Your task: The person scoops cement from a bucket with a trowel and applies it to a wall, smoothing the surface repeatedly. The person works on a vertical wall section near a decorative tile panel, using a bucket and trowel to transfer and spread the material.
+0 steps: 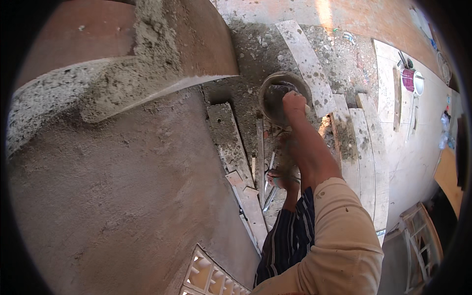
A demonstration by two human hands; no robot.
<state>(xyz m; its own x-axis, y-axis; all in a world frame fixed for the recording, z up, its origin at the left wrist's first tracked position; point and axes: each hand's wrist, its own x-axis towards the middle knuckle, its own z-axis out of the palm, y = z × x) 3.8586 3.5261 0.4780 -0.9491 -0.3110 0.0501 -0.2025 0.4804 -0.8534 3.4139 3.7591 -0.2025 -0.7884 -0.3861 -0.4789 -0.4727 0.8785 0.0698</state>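
Gripping what looks like a trowel [280, 90] in the bucket [261, 97], fingers of my right hand [295, 104] curled round its handle [308, 108], I judge the wall [123, 196] beside me mostly coated, while the rough, speckled mortar [156, 39] beyond looks yet to be smoothed.

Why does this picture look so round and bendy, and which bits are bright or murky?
In the head view, the wide fisheye lens leaves black corners and bows the long boards; also in the head view, a streak of light glows near the top, while the bucket is dim inside, hiding detail near the right hand.
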